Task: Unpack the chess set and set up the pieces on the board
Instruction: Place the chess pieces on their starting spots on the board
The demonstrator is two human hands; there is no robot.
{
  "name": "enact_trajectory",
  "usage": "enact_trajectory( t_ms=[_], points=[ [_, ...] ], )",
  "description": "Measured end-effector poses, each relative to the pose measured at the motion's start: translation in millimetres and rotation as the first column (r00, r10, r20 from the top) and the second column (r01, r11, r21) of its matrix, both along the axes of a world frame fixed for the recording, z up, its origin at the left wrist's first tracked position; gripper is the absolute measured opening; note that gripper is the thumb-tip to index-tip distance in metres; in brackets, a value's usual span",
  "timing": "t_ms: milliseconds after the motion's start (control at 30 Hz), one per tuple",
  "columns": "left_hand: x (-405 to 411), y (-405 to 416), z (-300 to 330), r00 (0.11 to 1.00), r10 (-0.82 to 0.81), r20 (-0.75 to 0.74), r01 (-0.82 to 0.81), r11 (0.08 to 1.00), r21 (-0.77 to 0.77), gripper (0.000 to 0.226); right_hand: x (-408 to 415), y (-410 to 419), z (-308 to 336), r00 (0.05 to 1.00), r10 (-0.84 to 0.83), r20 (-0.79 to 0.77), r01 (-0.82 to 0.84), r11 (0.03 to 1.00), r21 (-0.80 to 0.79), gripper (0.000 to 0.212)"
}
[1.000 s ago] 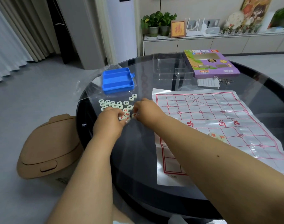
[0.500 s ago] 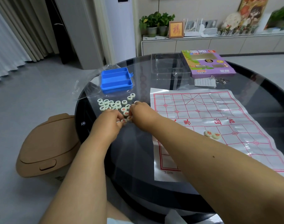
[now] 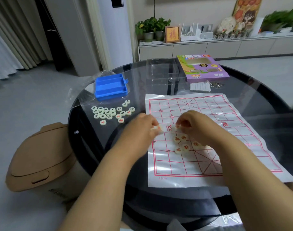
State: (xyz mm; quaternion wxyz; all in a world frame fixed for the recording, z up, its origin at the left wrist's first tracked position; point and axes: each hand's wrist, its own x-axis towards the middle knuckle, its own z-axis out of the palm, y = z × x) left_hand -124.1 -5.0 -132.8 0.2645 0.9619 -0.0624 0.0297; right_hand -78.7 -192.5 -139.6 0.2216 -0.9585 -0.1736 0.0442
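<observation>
A white plastic board sheet (image 3: pixel 192 167) with a red grid lies on the dark round glass table (image 3: pixel 95 144). My left hand (image 3: pixel 142 126) hovers at the sheet's left edge and pinches white round pieces (image 3: pixel 157 129) with red marks. My right hand (image 3: pixel 195 125) is over the sheet's middle, fingers curled round more pieces (image 3: pixel 178 126). Several red-marked pieces (image 3: pixel 182 142) lie loose on the grid below my hands. A pile of pieces (image 3: pixel 109 112), black-marked and red-marked, stays on the table to the left.
A blue compartment tray (image 3: pixel 110 86) sits behind the pile on a clear bag (image 3: pixel 79 95). A clear plastic lid (image 3: pixel 162 69), a purple game box (image 3: pixel 202 67), a paper slip (image 3: pixel 200 86) and keys (image 3: pixel 215 84) lie at the back. A tan bin (image 3: pixel 37 157) stands left of the table.
Both hands moved right from the pile to the board sheet, carrying red-marked pieces. More pieces now lie on the grid than before.
</observation>
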Motion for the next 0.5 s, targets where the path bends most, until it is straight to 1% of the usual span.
enact_trajectory(
  t_ms=[100,167,333,433,500],
  points=[
    [-8,-19,-5,0.987,-0.128,-0.094,0.137,0.985,0.102,0.027,-4,-14,-4,0.999,0.018,-0.029,-0.021,0.994,-0.107,0.02],
    [-10,-23,-9,0.981,-0.157,-0.113,0.173,0.973,0.152,0.029,-5,-16,-3,0.999,0.027,-0.037,-0.032,0.99,-0.14,0.023],
    [-12,-29,-12,0.981,-0.164,-0.099,0.18,0.965,0.188,0.031,-6,-20,5,1.0,-0.029,-0.011,0.027,0.988,-0.15,0.023],
    [-12,-30,-14,0.981,-0.167,-0.096,0.182,0.965,0.187,0.031,-6,-20,8,0.997,-0.037,-0.067,0.023,0.979,-0.2,0.028],
    [-11,-28,-14,0.979,-0.174,-0.105,0.19,0.968,0.167,0.031,-7,-22,9,0.996,-0.015,-0.087,-0.003,0.979,-0.202,0.03]
  ],
)
